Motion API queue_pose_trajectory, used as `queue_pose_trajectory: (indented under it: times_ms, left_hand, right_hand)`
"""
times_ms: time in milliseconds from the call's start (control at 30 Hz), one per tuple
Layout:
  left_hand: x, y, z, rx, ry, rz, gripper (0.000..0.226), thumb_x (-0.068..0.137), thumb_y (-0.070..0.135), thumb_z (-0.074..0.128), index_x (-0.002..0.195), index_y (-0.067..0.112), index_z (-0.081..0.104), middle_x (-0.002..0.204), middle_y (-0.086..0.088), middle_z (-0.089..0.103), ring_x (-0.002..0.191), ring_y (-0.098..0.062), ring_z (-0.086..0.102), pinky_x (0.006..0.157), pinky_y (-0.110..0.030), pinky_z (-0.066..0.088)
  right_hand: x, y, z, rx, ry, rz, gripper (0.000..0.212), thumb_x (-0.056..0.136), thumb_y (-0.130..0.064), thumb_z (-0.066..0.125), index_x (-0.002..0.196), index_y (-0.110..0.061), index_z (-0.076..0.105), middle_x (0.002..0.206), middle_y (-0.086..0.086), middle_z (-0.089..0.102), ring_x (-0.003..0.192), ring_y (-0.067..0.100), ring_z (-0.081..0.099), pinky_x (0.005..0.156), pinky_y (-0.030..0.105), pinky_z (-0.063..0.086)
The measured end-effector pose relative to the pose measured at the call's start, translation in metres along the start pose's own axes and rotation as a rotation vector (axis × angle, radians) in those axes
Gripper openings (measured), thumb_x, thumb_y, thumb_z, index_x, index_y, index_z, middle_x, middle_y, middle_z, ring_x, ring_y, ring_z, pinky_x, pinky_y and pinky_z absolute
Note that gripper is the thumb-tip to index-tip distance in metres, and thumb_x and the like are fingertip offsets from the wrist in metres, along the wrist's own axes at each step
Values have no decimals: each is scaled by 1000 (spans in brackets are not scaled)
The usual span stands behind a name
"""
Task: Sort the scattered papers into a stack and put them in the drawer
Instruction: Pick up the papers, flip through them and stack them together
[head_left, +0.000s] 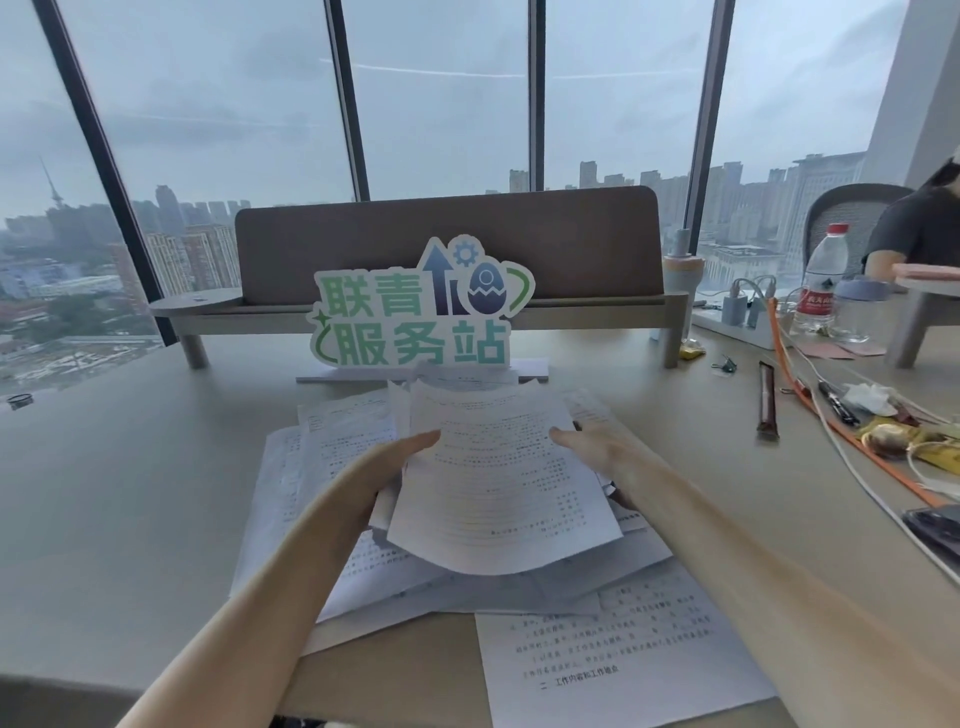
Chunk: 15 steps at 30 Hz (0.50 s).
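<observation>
Papers (498, 467), a gathered bundle of printed sheets, held up just above the middle of the bench (130, 493), near edge sagging, top edges uneven. Left hand (384, 467) grips the bundle's left side, thumb lying on the top sheet, fingers hidden under it. Right hand (597, 447) holds the right side the same way, thumb on top, fingers out of sight beneath. Both forearms reach in from the lower edge of the view.

More loose sheets (322, 447) lie spread on the bench under and around the bundle, overlapping at odd angles. One printed page (613, 660) sits nearest the front bench edge, to the right, partly overhanging it.

Behind the papers stands a cut-out sign (415, 306) with green characters, propped against a low shelf with a brown panel (447, 244). Far right of the bench: a water bottle (823, 280) with red cap and label, upright; a white power strip (737, 325) with plugs; an orange cable (810, 405) running toward the front; a pen, crumpled tissue and wrappers near it. A dark phone (935, 525) lies at the right edge. Another person's arm and dark sleeve (909, 234) show at the far right. Tall windows behind, city skyline, grey sky. No drawer in view.
</observation>
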<state>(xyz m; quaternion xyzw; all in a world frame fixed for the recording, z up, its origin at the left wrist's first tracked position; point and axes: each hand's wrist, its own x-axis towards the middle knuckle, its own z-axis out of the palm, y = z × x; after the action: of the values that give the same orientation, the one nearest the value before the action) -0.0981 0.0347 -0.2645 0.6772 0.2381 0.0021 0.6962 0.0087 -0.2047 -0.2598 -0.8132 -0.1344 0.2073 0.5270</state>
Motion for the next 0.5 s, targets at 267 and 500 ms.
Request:
queue_pose_trajectory:
  times_ms: [267,500]
  left_hand:
    - [-7,0,2,-22,-5,79,27,91,18,63,117,12,65,105,-19,74,93,-37,72,81,-45,58]
    - [-21,21,0,-154,-16,367,44,88,-7,60,124,18,61,108,-14,74,94,-38,72,73,-48,60]
  right_hand:
    - [3,0,23,47,99,-24,22,95,-16,53,110,-4,62,104,18,69,92,34,69,79,48,56]
    - [-14,-19,-15,305,-19,-52,18,95,2,62,111,-1,68,107,15,76,95,32,74,78,45,62]
